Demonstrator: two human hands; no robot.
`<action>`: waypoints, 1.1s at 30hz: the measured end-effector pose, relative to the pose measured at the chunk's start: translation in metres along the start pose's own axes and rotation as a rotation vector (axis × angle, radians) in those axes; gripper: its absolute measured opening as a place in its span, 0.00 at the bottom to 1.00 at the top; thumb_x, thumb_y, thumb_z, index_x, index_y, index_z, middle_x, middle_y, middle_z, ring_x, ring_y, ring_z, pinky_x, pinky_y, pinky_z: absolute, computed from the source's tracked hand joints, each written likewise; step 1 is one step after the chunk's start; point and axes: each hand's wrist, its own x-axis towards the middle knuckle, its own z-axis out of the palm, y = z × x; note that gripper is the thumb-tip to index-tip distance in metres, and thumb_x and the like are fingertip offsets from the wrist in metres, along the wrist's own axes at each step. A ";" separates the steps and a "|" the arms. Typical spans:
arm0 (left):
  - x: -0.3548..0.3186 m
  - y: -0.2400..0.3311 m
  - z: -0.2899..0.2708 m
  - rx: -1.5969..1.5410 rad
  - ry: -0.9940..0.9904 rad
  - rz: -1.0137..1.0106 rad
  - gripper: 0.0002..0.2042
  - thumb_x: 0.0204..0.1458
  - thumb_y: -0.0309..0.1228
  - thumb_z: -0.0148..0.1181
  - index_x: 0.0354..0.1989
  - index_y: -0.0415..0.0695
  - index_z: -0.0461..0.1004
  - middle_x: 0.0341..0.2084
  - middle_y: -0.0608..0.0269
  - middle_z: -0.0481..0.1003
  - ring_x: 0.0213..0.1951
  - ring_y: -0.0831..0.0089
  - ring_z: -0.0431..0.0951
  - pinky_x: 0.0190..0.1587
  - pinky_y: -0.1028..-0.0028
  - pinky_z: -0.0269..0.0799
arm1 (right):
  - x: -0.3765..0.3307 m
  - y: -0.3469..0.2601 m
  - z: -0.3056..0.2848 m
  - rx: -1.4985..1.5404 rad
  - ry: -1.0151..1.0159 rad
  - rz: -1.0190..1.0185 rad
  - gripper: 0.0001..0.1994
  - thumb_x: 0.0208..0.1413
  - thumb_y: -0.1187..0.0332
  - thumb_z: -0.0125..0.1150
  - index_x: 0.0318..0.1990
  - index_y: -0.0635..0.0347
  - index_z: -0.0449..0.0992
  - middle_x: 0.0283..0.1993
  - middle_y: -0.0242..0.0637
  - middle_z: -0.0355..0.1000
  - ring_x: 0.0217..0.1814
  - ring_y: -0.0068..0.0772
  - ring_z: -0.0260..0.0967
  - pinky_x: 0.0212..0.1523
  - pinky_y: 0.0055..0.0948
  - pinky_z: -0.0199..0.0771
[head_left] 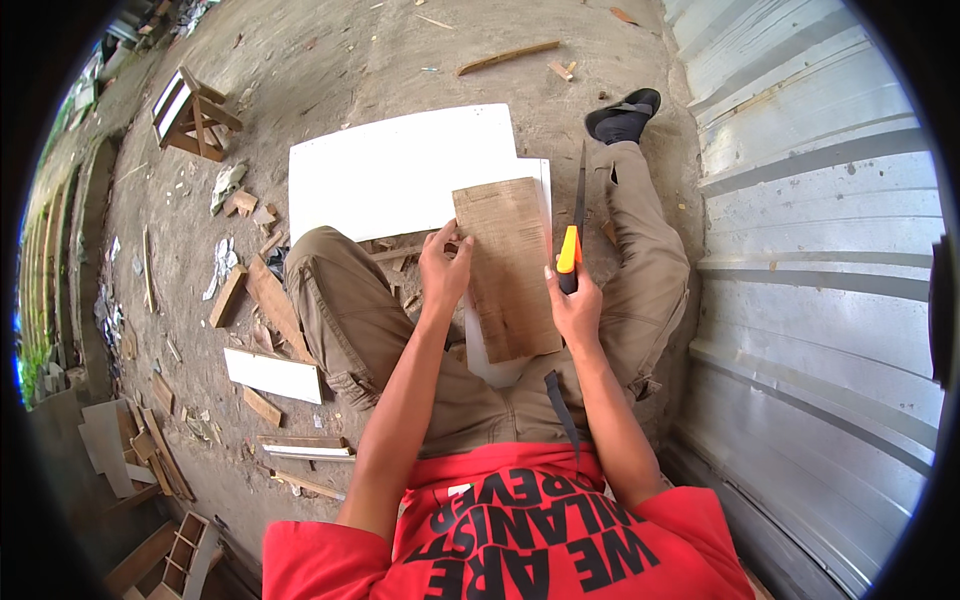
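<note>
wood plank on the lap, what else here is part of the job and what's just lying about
In hand:
wood plank, left hand steadying it
handsaw in right hand
white board underneath

Lying about:
wooden stool
white offcut
wood scraps
corrugated metal sheet

A wooden board (pixel 506 268) lies on the lap, handsaw (pixel 573 235) at its right, stool (pixel 192 113) far left.
</note>
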 end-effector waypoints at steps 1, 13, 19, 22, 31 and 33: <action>0.003 0.000 -0.004 0.023 -0.013 -0.001 0.22 0.58 0.33 0.62 0.60 0.40 0.73 0.41 0.56 0.74 0.37 0.69 0.75 0.43 0.66 0.74 | -0.003 0.000 0.001 -0.007 -0.020 -0.031 0.19 0.57 0.59 0.68 0.46 0.66 0.77 0.33 0.47 0.77 0.34 0.40 0.77 0.38 0.36 0.73; 0.026 0.013 0.001 0.114 0.020 0.081 0.21 0.55 0.30 0.63 0.58 0.39 0.75 0.41 0.55 0.73 0.36 0.69 0.75 0.41 0.68 0.74 | 0.001 0.000 0.005 -0.020 -0.086 -0.136 0.15 0.54 0.65 0.67 0.46 0.64 0.76 0.37 0.49 0.77 0.41 0.53 0.75 0.41 0.43 0.73; 0.031 0.014 0.004 0.036 0.049 0.095 0.20 0.54 0.28 0.63 0.56 0.37 0.76 0.47 0.53 0.74 0.42 0.68 0.79 0.43 0.69 0.75 | 0.015 -0.015 0.000 0.011 -0.096 -0.211 0.14 0.50 0.73 0.67 0.46 0.65 0.76 0.41 0.47 0.77 0.44 0.55 0.74 0.44 0.43 0.74; 0.038 0.020 0.003 0.070 0.039 0.093 0.19 0.55 0.28 0.63 0.56 0.37 0.76 0.49 0.53 0.74 0.41 0.68 0.78 0.43 0.69 0.75 | 0.024 -0.007 0.004 0.040 -0.037 -0.330 0.13 0.53 0.68 0.68 0.42 0.67 0.76 0.34 0.49 0.76 0.38 0.55 0.75 0.39 0.41 0.73; 0.039 0.023 0.007 -0.036 0.024 -0.029 0.20 0.57 0.28 0.62 0.60 0.41 0.74 0.52 0.62 0.73 0.39 0.77 0.72 0.41 0.73 0.72 | 0.029 -0.008 0.002 0.077 -0.035 -0.311 0.16 0.52 0.67 0.70 0.45 0.67 0.76 0.42 0.49 0.77 0.44 0.55 0.74 0.45 0.43 0.73; 0.039 0.023 0.010 -0.075 0.012 -0.091 0.21 0.57 0.28 0.63 0.60 0.42 0.74 0.53 0.64 0.73 0.40 0.77 0.71 0.44 0.73 0.72 | 0.032 0.002 0.003 0.055 -0.015 -0.325 0.17 0.51 0.66 0.70 0.46 0.67 0.77 0.43 0.49 0.78 0.44 0.54 0.74 0.46 0.43 0.73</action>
